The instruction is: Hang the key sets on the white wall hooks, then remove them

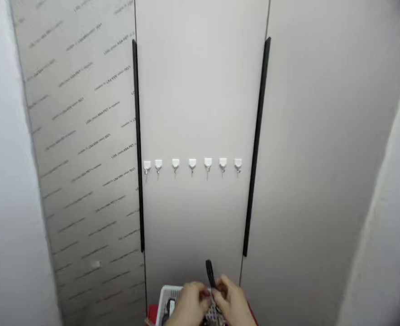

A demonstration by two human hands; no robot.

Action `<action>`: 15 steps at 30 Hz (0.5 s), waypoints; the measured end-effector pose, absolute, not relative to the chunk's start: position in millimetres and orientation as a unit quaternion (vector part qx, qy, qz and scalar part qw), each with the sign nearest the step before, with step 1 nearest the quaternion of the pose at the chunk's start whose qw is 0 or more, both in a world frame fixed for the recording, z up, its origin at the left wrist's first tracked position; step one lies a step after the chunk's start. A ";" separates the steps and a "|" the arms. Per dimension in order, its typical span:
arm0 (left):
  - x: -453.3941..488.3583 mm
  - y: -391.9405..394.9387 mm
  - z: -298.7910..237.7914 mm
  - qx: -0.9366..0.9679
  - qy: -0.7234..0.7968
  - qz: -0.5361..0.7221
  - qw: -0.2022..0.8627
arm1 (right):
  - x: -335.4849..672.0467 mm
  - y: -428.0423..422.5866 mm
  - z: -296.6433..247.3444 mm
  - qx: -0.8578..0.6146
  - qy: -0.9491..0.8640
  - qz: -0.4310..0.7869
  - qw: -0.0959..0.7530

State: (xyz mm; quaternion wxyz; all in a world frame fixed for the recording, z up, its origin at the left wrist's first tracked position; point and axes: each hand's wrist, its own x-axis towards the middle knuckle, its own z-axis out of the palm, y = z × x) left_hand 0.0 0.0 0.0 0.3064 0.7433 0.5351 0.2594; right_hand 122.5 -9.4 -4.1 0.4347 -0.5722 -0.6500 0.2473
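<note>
At the bottom of the view my right hand (232, 299) is closed, its thumb and fingers pinching a slim black strip-shaped item (210, 271) that sticks up, leaning slightly left. My left hand (190, 302) is just beside it with curled fingers; what they grip, if anything, is hidden. A small-patterned, dark and light thing (214, 314) shows between the hands, and I cannot tell whether it joins the black item. Behind and below my left hand is a white plastic basket (166, 292) with dark and white things inside.
Several white hooks (192, 164) run in a row across the middle cabinet panel (200, 99). Long black handles, left (138, 145) and right (257, 145), edge that panel. Printed film covers the left panel (84, 181). Something red (152, 312) lies under the basket. White walls flank both sides.
</note>
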 end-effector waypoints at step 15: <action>64.1 26.0 73.3 0.683 0.376 0.462 0.423 | 153.4 12.4 87.2 -0.526 -0.579 0.183 0.595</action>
